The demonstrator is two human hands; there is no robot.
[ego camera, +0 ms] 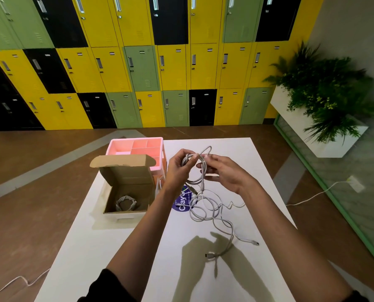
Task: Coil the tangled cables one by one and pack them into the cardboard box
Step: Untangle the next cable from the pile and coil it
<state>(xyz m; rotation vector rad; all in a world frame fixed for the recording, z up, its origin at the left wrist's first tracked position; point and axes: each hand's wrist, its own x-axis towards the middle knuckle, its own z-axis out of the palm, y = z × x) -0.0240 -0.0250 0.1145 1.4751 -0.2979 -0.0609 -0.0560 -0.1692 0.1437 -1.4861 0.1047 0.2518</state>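
One coiled cable point(126, 202) already packed inside cardboard box point(129, 175). Second cable point(202, 171) being looped right of box, gripped by left hand point(178, 168), pinched by right hand point(224, 171). Tangle point(205, 211) left on table point(231, 147) beside box.

The cardboard box point(127, 177) stood left on the tabletop point(247, 162), a coiled cable point(126, 203) inside it, a tray point(135, 139) just behind, perhaps touching; tangled cables point(205, 211) lay right.
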